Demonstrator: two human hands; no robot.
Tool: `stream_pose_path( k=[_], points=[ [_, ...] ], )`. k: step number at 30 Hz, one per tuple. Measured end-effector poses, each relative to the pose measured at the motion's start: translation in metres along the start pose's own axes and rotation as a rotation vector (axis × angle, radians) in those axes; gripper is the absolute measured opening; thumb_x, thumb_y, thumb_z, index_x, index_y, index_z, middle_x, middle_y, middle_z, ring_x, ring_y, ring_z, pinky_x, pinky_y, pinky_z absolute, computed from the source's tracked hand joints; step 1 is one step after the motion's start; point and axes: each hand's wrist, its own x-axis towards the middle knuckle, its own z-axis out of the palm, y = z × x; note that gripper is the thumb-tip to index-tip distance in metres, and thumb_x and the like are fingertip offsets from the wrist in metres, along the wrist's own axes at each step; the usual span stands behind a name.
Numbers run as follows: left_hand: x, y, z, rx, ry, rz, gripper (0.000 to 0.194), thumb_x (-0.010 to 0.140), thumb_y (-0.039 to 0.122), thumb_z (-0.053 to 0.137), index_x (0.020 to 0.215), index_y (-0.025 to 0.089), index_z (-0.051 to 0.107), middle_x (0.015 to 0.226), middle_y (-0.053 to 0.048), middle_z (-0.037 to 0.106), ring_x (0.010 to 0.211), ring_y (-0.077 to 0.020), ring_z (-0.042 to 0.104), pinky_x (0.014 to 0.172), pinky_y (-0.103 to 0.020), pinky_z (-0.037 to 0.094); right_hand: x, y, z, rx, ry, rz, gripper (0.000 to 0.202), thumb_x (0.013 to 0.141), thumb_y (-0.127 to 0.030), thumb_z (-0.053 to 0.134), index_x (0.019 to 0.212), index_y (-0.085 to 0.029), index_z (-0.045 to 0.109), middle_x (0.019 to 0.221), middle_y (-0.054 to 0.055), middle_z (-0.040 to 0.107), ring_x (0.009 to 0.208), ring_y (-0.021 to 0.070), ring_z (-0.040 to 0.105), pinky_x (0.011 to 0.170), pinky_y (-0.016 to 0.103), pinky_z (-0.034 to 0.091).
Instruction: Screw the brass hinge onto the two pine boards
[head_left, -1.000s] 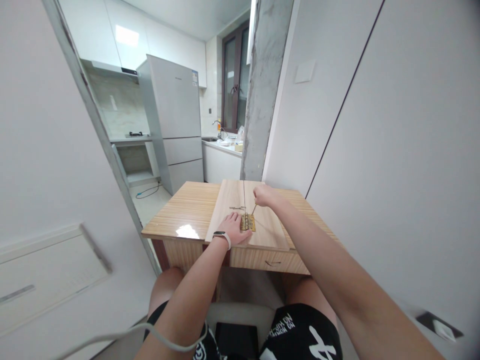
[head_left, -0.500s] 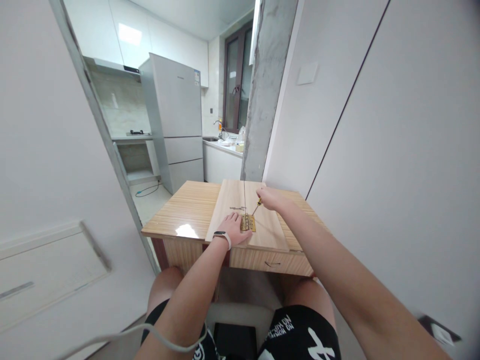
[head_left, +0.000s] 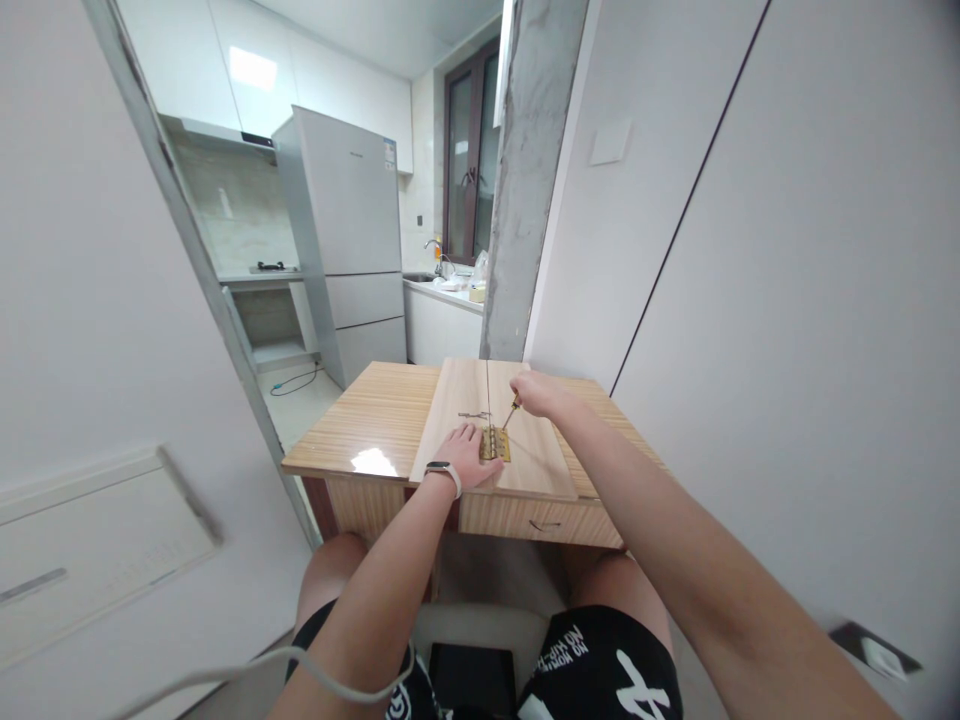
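Note:
A brass-coloured hinge (head_left: pixel 496 445) lies across the seam between two pale wooden boards (head_left: pixel 450 400). My left hand (head_left: pixel 465 458) lies flat at the hinge's left side, fingers spread, pressing on it and the boards. In my closed right hand (head_left: pixel 533 393) is a screwdriver (head_left: pixel 513 406) with a yellowish handle, tilted, its tip at the upper right part of the hinge. Just above the hinge, several small dark screws (head_left: pixel 474 415) lie on the left board.
The boards rest on a striped wooden desk (head_left: pixel 352 415) with a drawer (head_left: pixel 570 525) at its front. A white cable (head_left: pixel 300 655) crosses my left forearm. Behind the desk stand a grey fridge (head_left: pixel 360 210) and a sink counter (head_left: pixel 450 320).
The view has shifted slightly. Both hands stay in nearly the same places, with the screwdriver tip still at the hinge.

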Motion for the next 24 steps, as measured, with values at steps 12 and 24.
stream_pose_path(
  k=[12,24],
  points=[
    [0.000,0.000,0.000,0.007,-0.003,-0.004,0.088,0.090,0.081,0.045,0.148,0.016,0.052,0.158,-0.019,0.048,0.150,-0.0365,0.040,0.124,-0.050,0.030,-0.001,0.004,0.015,-0.040,0.063,0.016,0.031,0.099,-0.025,0.059,0.127,-0.013,0.069,0.136,0.021,0.063,0.119,0.0273,0.064,0.093,0.031,0.049],
    [-0.001,0.001,-0.002,0.008,-0.007,-0.009,0.087,0.090,0.081,0.045,0.149,0.018,0.050,0.158,-0.017,0.049,0.150,-0.0353,0.040,0.125,-0.048,0.029,-0.007,-0.001,0.005,-0.060,0.029,-0.007,0.027,0.098,-0.016,0.056,0.116,-0.016,0.076,0.119,0.018,0.073,0.112,0.0257,0.068,0.090,0.030,0.050]
  ],
)
